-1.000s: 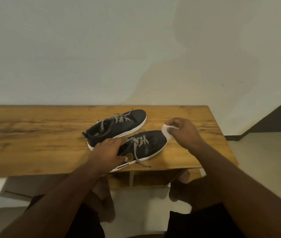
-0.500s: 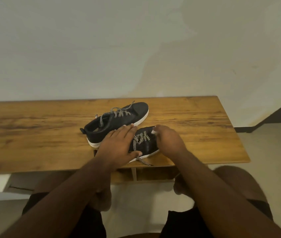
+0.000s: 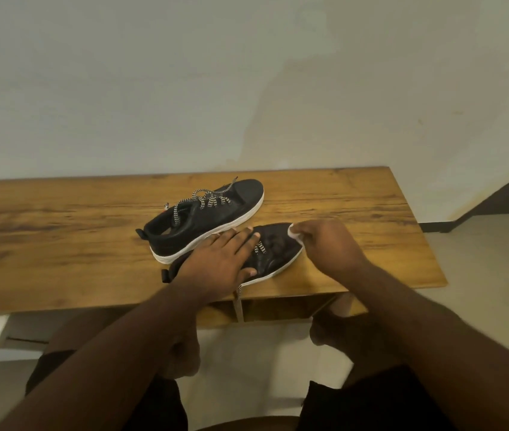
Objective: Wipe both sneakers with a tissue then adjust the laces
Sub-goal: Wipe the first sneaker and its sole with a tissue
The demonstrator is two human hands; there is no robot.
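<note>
Two black sneakers with white soles and black-and-white patterned laces lie on a wooden table (image 3: 60, 231). The far sneaker (image 3: 206, 219) rests untouched, toe pointing right. My left hand (image 3: 222, 259) lies flat with straight fingers over the near sneaker (image 3: 275, 253), covering its heel and most of its laces. My right hand (image 3: 328, 247) pinches a white tissue (image 3: 295, 234) against the near sneaker's toe. One lace end of the near sneaker hangs over the table's front edge.
The table's right end and front edge are close to the near sneaker. A plain wall stands behind the table. My knees and dark shorts sit below the front edge, over a pale floor.
My right hand has slid the tissue from the lace area out to the toe of the near sneaker. My left hand has stayed flat on that sneaker.
</note>
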